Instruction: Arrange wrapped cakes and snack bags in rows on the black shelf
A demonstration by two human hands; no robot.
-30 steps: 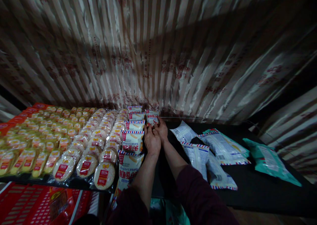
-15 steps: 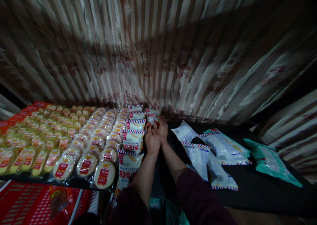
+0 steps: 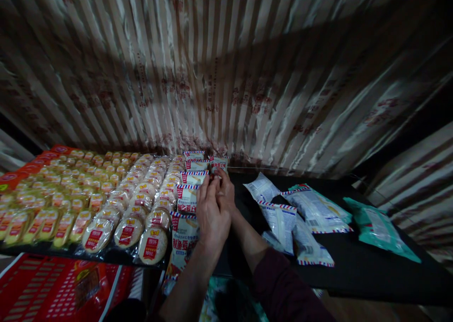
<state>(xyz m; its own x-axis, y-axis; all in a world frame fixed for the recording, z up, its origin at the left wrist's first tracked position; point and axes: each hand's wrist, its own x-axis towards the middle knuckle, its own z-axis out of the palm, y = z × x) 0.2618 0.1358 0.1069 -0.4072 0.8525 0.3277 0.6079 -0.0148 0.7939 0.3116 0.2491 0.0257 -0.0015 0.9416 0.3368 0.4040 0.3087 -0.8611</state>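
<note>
Close together in the middle, my two hands are at the lower front of a white snack bag (image 3: 218,161) with red lettering and a striped edge. My right hand (image 3: 226,192) has its fingers laid against the face of this bag. My left hand (image 3: 212,211) overlaps the right one, its fingers stretched forward; its fingertips are partly hidden. Beside it runs a row of matching snack bags (image 3: 184,237), standing one behind another. Left of that row are several rows of round rice crackers (image 3: 153,246) in clear wrappers.
Yellow wrapped snacks (image 3: 49,223) and orange packs (image 3: 31,164) fill the left side. White bags (image 3: 279,223) and a teal bag (image 3: 380,227) lie on the black tabletop (image 3: 382,279) at right. A red basket (image 3: 35,289) is below; a striped curtain (image 3: 219,76) hangs behind.
My left hand has drawn back and up, towards me, and now covers more of the nearby row. My right hand's fingers have shifted over the bag's front. The view has moved slightly.
</note>
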